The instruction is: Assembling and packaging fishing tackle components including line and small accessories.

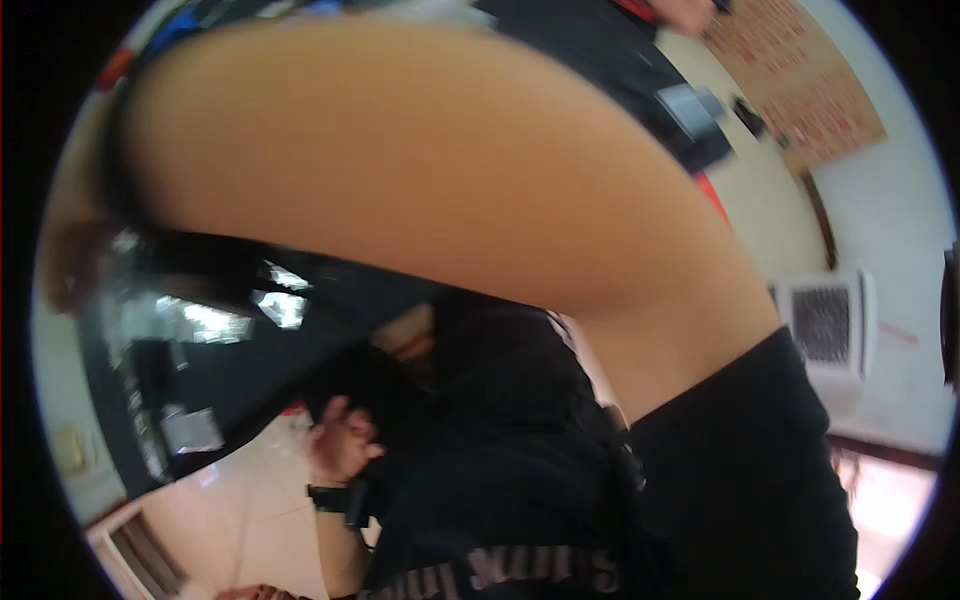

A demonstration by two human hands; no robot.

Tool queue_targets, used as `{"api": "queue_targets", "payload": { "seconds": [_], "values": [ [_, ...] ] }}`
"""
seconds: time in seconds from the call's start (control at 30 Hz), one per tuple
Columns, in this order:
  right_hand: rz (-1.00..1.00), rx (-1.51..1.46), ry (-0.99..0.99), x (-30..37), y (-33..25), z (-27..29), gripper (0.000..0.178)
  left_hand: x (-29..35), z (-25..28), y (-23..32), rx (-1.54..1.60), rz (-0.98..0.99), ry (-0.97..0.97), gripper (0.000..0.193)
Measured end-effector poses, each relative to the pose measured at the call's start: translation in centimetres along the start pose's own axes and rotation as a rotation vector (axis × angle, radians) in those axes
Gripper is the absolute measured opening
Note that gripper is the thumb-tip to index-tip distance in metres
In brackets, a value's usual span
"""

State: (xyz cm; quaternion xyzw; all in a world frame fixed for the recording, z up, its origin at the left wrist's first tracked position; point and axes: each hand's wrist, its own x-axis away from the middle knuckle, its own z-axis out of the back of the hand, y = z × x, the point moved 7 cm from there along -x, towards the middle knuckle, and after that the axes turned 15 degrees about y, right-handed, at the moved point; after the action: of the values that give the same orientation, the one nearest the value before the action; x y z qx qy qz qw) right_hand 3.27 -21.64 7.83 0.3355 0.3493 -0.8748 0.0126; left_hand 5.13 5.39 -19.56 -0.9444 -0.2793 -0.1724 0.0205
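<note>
My right forearm stretches across the view from a black sleeve at the lower right to a dark wristband at the far left. Past the band, my right hand is smeared at the rim, and its fingers cannot be made out. Near it on the black table lies shiny clear plastic wrapping with bright glare. My left hand, with a black wristband, is raised beside my black shirt. Its fingers are loosely bent and apart, with nothing seen in them.
A small clear packet lies at the table's near left edge. Beyond my forearm is a dark surface with a grey box-like item. Another person's hand shows at the top. A brown cardboard sheet and white grilled unit are on the right.
</note>
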Motion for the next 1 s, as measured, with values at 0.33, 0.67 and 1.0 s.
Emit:
{"api": "queue_targets", "payload": {
  "seconds": [0.33,0.67,1.0],
  "values": [
    [-0.628,-0.312,0.142,14.0,-20.1,-0.2,0.015,2.3,-3.0,-0.1,-0.004,-0.091,-0.042,0.058],
    [-0.669,0.274,1.423,37.2,-24.1,3.6,0.012,1.7,-2.7,0.7,-0.068,-0.101,0.059,0.057],
    [-0.892,0.661,1.411,36.2,-27.2,9.2,0.011,1.5,-2.3,0.7,-0.024,-0.121,0.046,0.055]
  ]
}}
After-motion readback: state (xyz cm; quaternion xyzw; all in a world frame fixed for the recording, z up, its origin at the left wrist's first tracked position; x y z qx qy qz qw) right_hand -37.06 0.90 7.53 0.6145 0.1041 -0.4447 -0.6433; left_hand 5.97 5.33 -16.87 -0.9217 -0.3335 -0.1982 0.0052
